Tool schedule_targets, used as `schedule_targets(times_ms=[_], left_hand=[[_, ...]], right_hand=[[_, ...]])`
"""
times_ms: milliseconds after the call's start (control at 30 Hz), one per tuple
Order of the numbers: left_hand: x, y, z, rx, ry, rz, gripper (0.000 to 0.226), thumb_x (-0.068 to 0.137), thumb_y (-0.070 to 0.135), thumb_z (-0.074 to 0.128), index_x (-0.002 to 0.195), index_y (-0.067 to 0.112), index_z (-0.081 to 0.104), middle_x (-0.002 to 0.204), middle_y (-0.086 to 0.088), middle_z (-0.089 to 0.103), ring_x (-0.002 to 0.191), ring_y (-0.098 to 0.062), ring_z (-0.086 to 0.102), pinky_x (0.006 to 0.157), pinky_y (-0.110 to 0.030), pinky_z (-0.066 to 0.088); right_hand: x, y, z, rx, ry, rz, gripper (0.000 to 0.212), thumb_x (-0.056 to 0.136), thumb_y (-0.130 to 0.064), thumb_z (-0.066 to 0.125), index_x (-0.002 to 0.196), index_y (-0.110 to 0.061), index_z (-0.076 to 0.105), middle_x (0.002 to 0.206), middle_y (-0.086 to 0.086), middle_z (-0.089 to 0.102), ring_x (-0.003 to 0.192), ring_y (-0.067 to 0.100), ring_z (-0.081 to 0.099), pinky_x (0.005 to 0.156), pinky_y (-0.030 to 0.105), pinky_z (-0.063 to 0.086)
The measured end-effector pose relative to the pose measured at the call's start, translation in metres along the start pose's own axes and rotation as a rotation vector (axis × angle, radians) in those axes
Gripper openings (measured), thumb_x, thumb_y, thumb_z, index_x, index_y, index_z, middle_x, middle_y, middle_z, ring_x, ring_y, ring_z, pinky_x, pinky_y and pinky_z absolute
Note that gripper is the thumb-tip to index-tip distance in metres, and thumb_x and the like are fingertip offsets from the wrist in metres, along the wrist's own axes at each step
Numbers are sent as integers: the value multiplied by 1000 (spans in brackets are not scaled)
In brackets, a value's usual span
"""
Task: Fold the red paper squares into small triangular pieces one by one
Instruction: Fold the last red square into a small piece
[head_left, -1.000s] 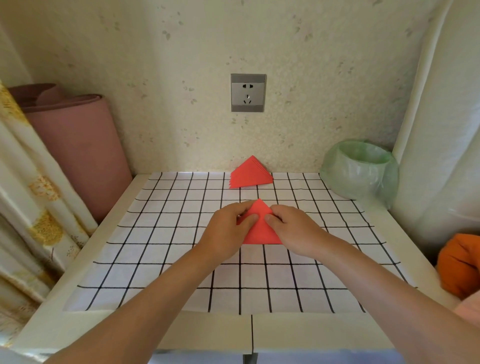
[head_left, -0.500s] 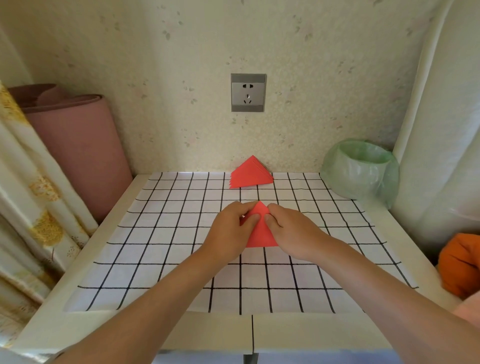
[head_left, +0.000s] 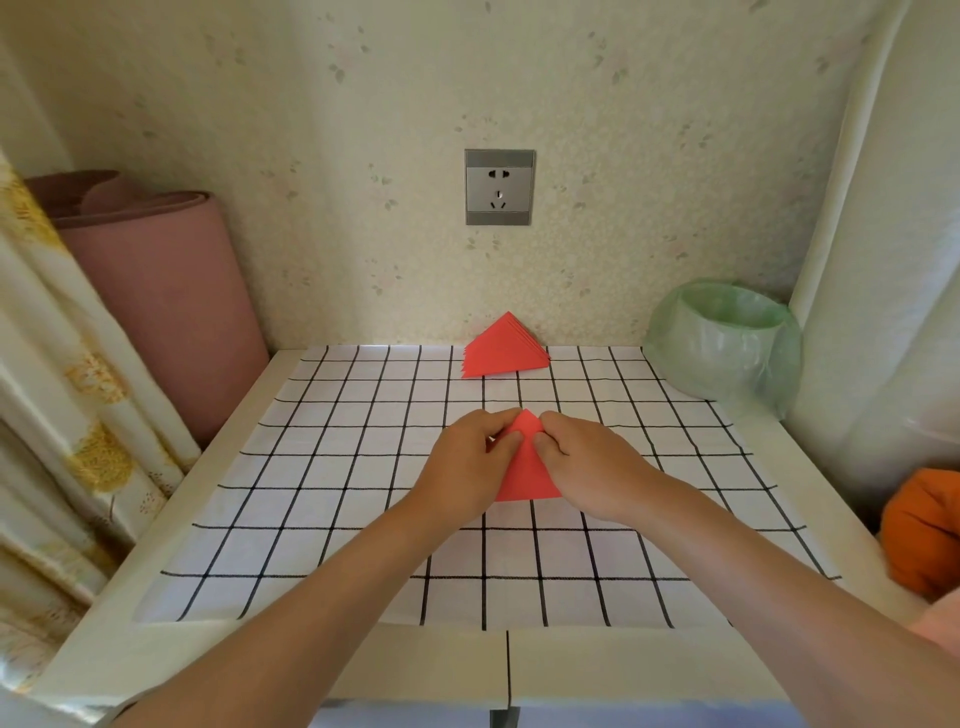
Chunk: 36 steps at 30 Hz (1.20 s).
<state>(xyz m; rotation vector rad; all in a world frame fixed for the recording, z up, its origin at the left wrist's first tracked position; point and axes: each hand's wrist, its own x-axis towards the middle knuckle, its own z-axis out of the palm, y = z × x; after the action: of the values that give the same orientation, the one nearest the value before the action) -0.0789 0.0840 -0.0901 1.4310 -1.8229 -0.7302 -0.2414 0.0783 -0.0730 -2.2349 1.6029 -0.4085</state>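
Red paper piece (head_left: 527, 475) lies on the gridded cloth (head_left: 337, 467), between both hands. I log the left hand (head_left: 467, 467) pinching its 9 o'clock edge and the right hand (head_left: 592, 467) pinching its 3 o'clock edge, fingers curled. Folded red stack (head_left: 504, 352) sits at 12 o'clock, well apart.

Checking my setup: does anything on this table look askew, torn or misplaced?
Nothing stands out. The stack of red paper triangles sits by the wall; left hand and right hand pinch one red paper triangle on the black-gridded white cloth.
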Motion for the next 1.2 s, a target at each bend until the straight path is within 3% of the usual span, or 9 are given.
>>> schedule_targets(times_ms=[167,267,367,467,567,733,900,1100,1200], left_hand=[[-2,0,5,10,-36,-45,30,101,21,49,124,27,66,107,5,68,96,-12,60,84,-25,48],[-3,1,9,-30,-73,-93,30,99,18,49,119,29,69,106,8,72,97,-10,64,87,-27,50],[-3,0,10,-26,-124,-102,31,98,17,46,109,30,71,94,6,73,85,-10,63,75,-24,48],[-2,-1,9,9,-114,-46,29,99,17,45,107,28,70,82,8,67,71,-2,55,64,-22,40],[-1,-2,9,52,-75,0,23,101,21,45,105,26,67,88,1,61,80,-9,54,67,-21,37],[-3,-1,9,75,-91,38,24,102,18,43,87,20,61,82,0,60,72,-6,50,64,-19,38],[-5,1,11,28,-94,30,28,101,13,42,83,22,62,76,10,61,70,4,51,63,-9,37],[-3,2,9,15,-115,-3,27,100,14,42,90,15,67,78,-4,64,62,-2,48,57,-16,36],[-3,2,10,-1,-131,-32,27,100,13,42,89,15,67,73,-1,61,57,0,46,56,-13,37]], right_hand=[[4,2,3,146,17,91,8,96,-30,49,88,-29,52,85,-9,60,80,14,57,67,33,44],[10,6,5,201,-46,174,13,91,-24,54,79,-19,54,79,-4,61,72,16,54,64,33,40],[13,7,5,259,-90,212,14,89,-19,55,75,-18,51,74,4,51,66,18,45,62,33,33],[13,5,5,276,-91,201,12,95,-23,47,84,-18,52,82,0,58,73,17,51,63,33,36],[9,1,4,221,-116,182,21,100,-30,35,98,-18,51,91,2,60,79,17,55,64,33,39],[3,-3,6,42,-96,88,28,104,-32,27,84,-19,42,80,-2,51,79,22,53,72,36,38],[2,-5,8,-53,-76,46,26,104,-29,27,84,-20,41,79,-6,47,83,23,54,78,38,39],[1,0,1,-28,-6,52,21,102,-27,35,110,-19,53,103,-1,58,94,24,57,84,39,44],[2,2,1,11,-17,49,16,101,-25,39,105,-23,53,102,-4,58,93,19,56,80,36,44]])
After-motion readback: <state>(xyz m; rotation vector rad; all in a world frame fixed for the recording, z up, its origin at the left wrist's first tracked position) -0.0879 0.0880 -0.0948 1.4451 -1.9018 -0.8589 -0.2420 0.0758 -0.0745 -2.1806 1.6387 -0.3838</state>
